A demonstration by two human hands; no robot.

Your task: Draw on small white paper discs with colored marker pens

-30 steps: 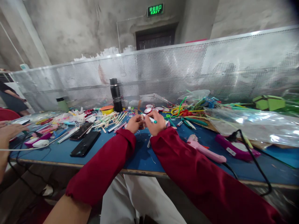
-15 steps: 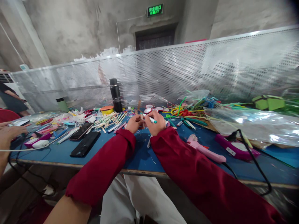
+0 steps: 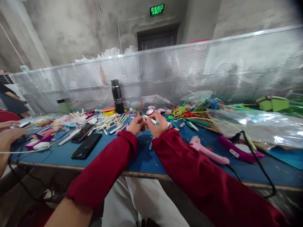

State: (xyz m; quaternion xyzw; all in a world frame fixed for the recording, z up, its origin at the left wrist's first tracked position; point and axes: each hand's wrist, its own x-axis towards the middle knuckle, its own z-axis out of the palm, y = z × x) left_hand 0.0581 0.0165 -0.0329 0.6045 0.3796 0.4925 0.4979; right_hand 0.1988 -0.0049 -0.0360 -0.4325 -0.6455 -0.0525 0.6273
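Note:
Over the middle of the blue table (image 3: 139, 151), my two hands meet close together. My right hand (image 3: 160, 124) is closed around a white marker (image 3: 154, 121) with a green end, tilted towards my left hand. Between the fingers of my left hand (image 3: 135, 125) is a small wooden stick (image 3: 144, 118), pinched upright; its lower part is hidden by the fingers. The marker's tip is at or near the stick, but contact cannot be made out. White round lids with red rims (image 3: 150, 112) lie just beyond my hands.
Left of my hands lie a black phone (image 3: 86, 146), a pile of sticks (image 3: 113, 121) and a black bottle (image 3: 117, 97). A pink glue gun (image 3: 208, 151) and a purple power strip (image 3: 239, 149) lie right. Another person's hands (image 3: 10, 132) are at the far left.
My hands stay in nearly the same place, with only slight finger movement around the marker and stick. The other person's hands at the left shift a little.

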